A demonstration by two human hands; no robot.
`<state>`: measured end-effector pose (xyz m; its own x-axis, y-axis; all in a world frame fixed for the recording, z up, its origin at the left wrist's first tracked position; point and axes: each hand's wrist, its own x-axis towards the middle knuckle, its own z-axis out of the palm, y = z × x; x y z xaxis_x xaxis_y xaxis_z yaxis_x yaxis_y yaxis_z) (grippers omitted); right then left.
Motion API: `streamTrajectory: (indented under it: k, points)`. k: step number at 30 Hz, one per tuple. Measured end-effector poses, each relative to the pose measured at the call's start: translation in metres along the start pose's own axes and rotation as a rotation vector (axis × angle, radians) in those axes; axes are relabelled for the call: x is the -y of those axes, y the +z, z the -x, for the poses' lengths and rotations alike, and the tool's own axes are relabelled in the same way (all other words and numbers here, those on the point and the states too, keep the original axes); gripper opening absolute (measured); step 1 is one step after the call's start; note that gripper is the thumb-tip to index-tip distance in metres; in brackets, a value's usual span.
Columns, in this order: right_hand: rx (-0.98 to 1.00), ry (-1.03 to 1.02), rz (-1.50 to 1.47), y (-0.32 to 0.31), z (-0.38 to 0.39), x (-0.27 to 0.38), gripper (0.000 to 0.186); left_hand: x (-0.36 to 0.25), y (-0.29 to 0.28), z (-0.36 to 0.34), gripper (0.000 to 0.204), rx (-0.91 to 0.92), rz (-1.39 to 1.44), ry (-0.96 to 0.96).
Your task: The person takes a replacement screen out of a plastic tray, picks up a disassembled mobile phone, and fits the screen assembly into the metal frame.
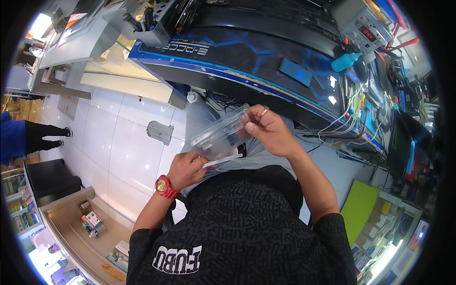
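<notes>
Above my lap I hold a clear plastic case, tilted up to the right, its ridged walls see-through. My right hand, with a ring on one finger, pinches its upper right end between thumb and fingers. My left hand is closed at its lower left end. From the left fingers a thin white flat piece sticks out beneath the case; I cannot tell its kind. A red watch is on my left wrist.
Ahead is a workbench with a dark blue patterned mat. On it lie a blue flat box, a teal bottle, cables and a bench power supply. Glass display cases stand behind on both sides. Another person stands at far left.
</notes>
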<state>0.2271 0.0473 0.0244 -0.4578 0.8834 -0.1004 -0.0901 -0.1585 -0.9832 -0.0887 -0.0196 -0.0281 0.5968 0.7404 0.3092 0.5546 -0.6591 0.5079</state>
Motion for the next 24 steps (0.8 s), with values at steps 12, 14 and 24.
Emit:
streamTrajectory:
  k: [12, 14, 24]
  points:
    - [0.158, -0.061, 0.651, -0.007, -0.014, 0.033, 0.020, 0.002, 0.018, 0.009, 0.055, -0.107, 0.312, -0.344]
    - [0.195, -0.137, 0.772, -0.004, -0.020, 0.041, 0.017, 0.007, 0.023, 0.016, 0.056, -0.105, 0.367, -0.414]
    - [0.266, -0.035, 0.784, 0.010, -0.058, 0.016, 0.025, 0.014, 0.027, -0.001, 0.061, -0.011, 0.456, -0.574]
